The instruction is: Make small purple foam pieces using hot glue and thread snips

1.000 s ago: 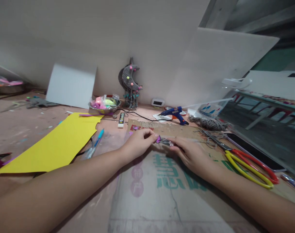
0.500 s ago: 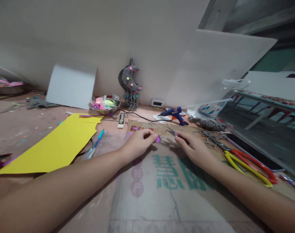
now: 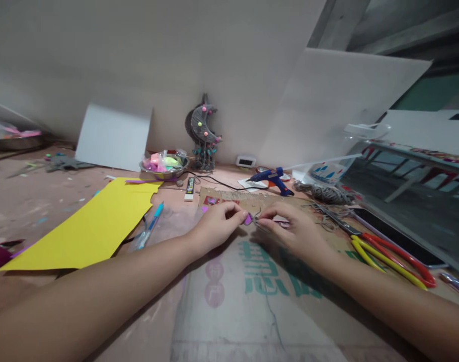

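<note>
- The left hand [image 3: 216, 225] pinches a purple scrap [image 3: 247, 219] between thumb and forefinger. The scrap sticks out past the fingertips toward the other hand.
- The right hand [image 3: 290, 227] is closed on a small metal tool [image 3: 257, 216]. Only its thin tip shows beyond the fingers, and it is too blurred to tell what kind of tool it is.
- The tip meets the scrap's free edge, so scrap and tool sit between the two hands, just above the cardboard [image 3: 259, 301].
- Both wrists rest low on the cardboard, which carries green print.
- Scissors [image 3: 388, 254] with red and yellow handles lie just right of the right hand, with a dark phone [image 3: 397, 235] beyond them.
- A blue pen [image 3: 150, 227] lies left of the left hand, at the edge of a yellow sheet [image 3: 89, 226].
- Farther back lie a blue glue gun [image 3: 272, 177] and a heap of twine [image 3: 322, 191].
- Against the wall are a steel bowl [image 3: 176, 172] of bright bits and a grey moon ornament [image 3: 202, 125].
</note>
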`<state>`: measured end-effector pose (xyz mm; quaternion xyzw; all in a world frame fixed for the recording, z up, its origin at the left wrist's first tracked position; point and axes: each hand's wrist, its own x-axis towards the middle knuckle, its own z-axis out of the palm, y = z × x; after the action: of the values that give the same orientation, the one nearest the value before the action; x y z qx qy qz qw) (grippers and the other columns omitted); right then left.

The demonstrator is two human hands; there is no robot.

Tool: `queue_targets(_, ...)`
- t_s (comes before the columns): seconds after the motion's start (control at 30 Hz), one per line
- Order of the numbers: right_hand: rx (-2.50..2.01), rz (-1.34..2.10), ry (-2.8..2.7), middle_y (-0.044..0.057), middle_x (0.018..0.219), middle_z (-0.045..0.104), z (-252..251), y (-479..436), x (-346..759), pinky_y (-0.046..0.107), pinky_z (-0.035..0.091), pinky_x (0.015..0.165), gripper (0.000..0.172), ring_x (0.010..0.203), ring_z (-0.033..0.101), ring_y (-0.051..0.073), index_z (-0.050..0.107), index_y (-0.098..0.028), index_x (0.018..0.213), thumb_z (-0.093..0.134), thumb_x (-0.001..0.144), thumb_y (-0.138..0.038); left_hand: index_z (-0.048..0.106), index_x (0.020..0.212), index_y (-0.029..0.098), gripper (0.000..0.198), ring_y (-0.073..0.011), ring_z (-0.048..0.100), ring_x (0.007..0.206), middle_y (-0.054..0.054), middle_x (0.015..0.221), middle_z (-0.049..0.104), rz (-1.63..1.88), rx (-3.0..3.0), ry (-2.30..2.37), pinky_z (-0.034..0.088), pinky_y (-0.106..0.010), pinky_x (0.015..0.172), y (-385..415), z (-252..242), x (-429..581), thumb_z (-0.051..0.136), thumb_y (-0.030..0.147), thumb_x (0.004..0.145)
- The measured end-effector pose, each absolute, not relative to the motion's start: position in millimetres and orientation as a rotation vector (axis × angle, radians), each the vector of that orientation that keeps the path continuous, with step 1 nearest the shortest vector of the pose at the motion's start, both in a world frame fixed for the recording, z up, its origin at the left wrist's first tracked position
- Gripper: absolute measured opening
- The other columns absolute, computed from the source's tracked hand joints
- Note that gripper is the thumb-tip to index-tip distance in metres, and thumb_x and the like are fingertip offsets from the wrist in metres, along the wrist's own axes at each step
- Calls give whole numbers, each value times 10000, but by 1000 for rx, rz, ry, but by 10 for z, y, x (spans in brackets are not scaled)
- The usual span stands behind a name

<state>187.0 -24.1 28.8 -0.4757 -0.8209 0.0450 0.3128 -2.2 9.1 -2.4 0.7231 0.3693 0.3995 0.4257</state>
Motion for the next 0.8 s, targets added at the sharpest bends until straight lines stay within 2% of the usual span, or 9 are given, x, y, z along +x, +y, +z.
queue_targets(0.2, -1242, 191, -2165, 51, 837, 651, 187, -211, 1781, 326, 459, 740, 123, 812, 588, 188, 660, -201, 847, 591, 801, -293, 607, 756, 154, 215, -143, 578, 720, -13, 741, 639, 980, 1881, 932, 424, -229, 651, 41, 20, -23, 489, 319, 824)
queue_targets(0.4, -1191, 298, -2143, 34, 740, 644, 182, -227, 1772, 303, 454, 704, 162, 737, 584, 170, 661, -201, 747, 530, 831, -244, 613, 747, 158, 225, -137, 565, 702, -6, 737, 644, 964, 1927, 954, 411, -224, 628, 37, 16, -25, 479, 323, 822)
queue_targets(0.63, -1222, 404, -2137, 38, 778, 650, 212, -241, 1774, 308, 456, 730, 182, 771, 590, 174, 661, -201, 752, 513, 841, -258, 605, 740, 161, 220, -136, 560, 690, -1, 724, 634, 958, 1939, 936, 404, -223, 610, 31, 12, -23, 478, 321, 821)
queue_targets(0.8, -1278, 488, -2117, 31, 709, 611, 183, -225, 1811, 289, 456, 676, 323, 705, 574, 164, 621, -186, 696, 422, 889, -352, 605, 750, 152, 225, -145, 574, 720, -12, 741, 633, 989, 1897, 937, 421, -230, 646, 52, 1, -18, 484, 328, 822)
